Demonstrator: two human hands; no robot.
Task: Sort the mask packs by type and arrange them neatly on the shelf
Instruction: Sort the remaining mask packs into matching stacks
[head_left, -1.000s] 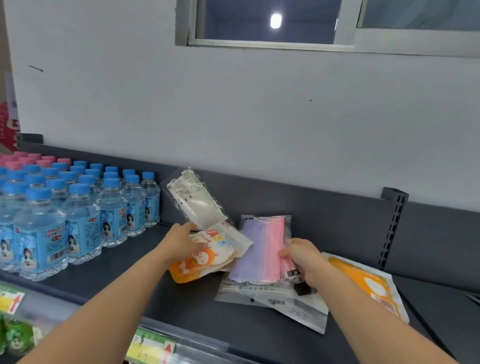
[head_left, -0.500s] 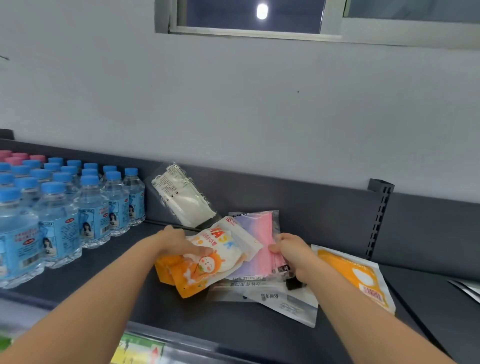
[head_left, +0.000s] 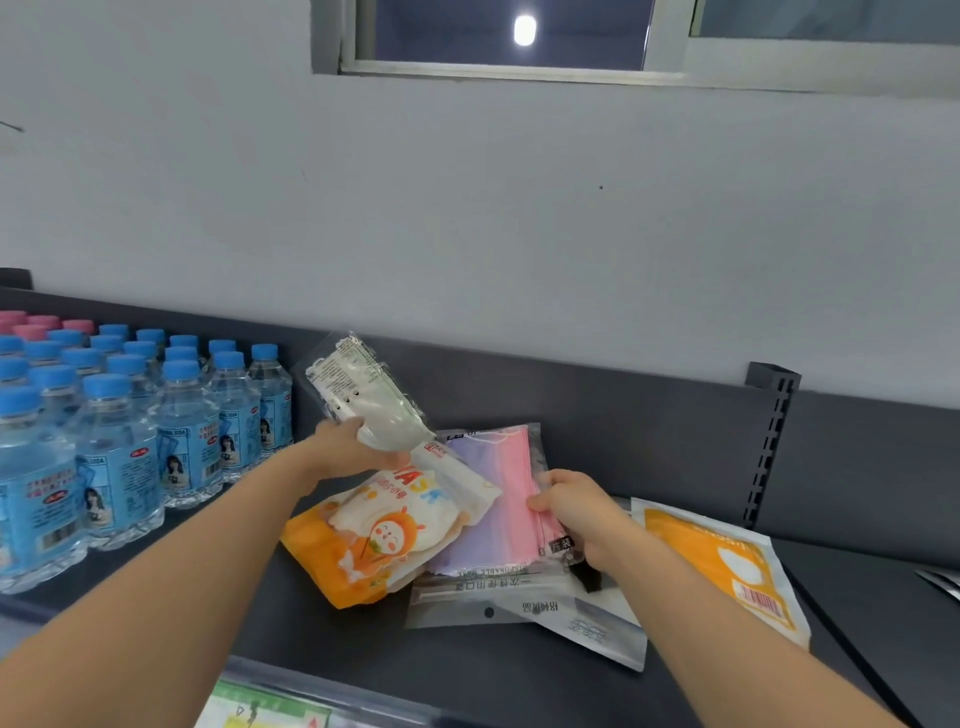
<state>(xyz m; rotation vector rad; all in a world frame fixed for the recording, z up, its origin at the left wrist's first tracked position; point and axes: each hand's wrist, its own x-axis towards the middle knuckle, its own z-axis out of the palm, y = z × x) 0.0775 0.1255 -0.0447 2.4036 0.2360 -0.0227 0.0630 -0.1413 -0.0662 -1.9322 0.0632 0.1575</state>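
The left hand (head_left: 358, 454) grips the lower end of a white mask pack (head_left: 369, 397), lifted off the shelf (head_left: 467, 675) with its long axis pointing to 11 o'clock. The right hand (head_left: 582, 514) pinches the right edge of the pink-and-purple pack (head_left: 493, 483), which lies at its 9 o'clock, long axis running roughly 12 to 6, on top of a grey printed pack (head_left: 519, 597). An orange cartoon pack (head_left: 379, 540) lies at the left hand's 6 o'clock, overlapping the pink one; whether that hand also holds it I cannot tell. A flat orange pack (head_left: 722, 566) lies at the right hand's 3 o'clock. The white pack probably goes next; bare dark shelf shows at 6 o'clock. Water bottles (head_left: 119, 457) crowd 9 o'clock, and a pale wall (head_left: 467, 234) rises behind.
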